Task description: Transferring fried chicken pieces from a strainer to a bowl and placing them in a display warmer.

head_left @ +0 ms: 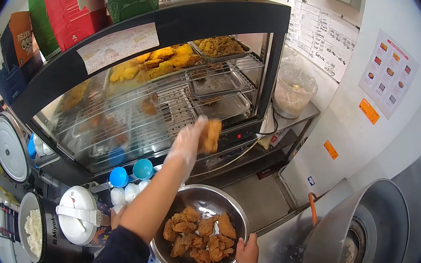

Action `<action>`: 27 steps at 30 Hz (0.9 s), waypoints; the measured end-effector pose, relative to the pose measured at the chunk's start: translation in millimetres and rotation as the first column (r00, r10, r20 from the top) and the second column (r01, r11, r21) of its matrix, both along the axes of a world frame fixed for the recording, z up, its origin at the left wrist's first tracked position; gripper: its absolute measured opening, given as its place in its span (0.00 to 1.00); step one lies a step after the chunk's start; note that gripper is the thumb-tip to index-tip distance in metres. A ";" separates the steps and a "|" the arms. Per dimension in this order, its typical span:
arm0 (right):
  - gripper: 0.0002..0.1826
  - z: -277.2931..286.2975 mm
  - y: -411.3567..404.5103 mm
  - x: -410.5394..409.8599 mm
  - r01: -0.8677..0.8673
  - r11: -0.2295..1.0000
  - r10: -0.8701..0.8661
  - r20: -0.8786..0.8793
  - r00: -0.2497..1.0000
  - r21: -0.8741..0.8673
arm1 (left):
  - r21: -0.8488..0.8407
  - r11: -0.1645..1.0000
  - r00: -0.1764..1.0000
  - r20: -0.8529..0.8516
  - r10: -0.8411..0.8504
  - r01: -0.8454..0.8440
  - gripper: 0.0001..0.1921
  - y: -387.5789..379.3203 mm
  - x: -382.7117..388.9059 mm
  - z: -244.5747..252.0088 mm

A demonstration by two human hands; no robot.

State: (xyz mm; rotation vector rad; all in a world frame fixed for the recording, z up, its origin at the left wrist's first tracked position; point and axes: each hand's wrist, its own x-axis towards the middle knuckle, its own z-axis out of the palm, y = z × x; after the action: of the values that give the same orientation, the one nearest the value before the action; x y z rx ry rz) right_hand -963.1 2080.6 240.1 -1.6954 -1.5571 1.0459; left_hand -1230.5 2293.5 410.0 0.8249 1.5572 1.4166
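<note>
My left hand, in a clear plastic glove, grips a piece of fried chicken, blurred, before the open front of a heated display case. Below it, a stainless steel bowl holds several browned fried chicken pieces. My bare right hand clasps the bowl's right rim, thumb on top. Inside the case, yellow-orange breaded pieces lie on a tray, and another metal tray of fried food sits at the back right. Lower trays hold mostly crumbs.
A large metal pot stands right. Left are a cooker of white rice, a white-lidded jug and blue cups. Part of another hand shows beside the jug, its owner hidden. Food boxes top the case.
</note>
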 end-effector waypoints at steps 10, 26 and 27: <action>0.13 0.6 -10.4 -2.0 0.023 0.999 -0.023 -0.010 1.000 -0.026 | 0.091 0.898 0.690 0.675 0.261 -0.430 0.16 131.3 -14.9 43.2; 0.11 -3.5 -10.2 -1.1 0.005 1.000 -0.004 -0.054 0.999 0.019 | -0.422 0.821 0.522 -0.634 -0.571 0.385 0.18 -114.6 -32.0 -64.5; 0.11 -4.1 -11.1 -2.8 -0.003 1.000 0.003 -0.048 0.999 0.008 | -0.445 0.820 0.452 -0.685 -0.571 0.359 0.19 -125.3 -30.9 -74.4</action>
State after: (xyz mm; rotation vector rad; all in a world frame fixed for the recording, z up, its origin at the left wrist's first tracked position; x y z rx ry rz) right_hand -965.9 2069.5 235.9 -1.6515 -1.5319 1.0726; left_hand -1261.5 2168.2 335.6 1.7495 1.8567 0.3761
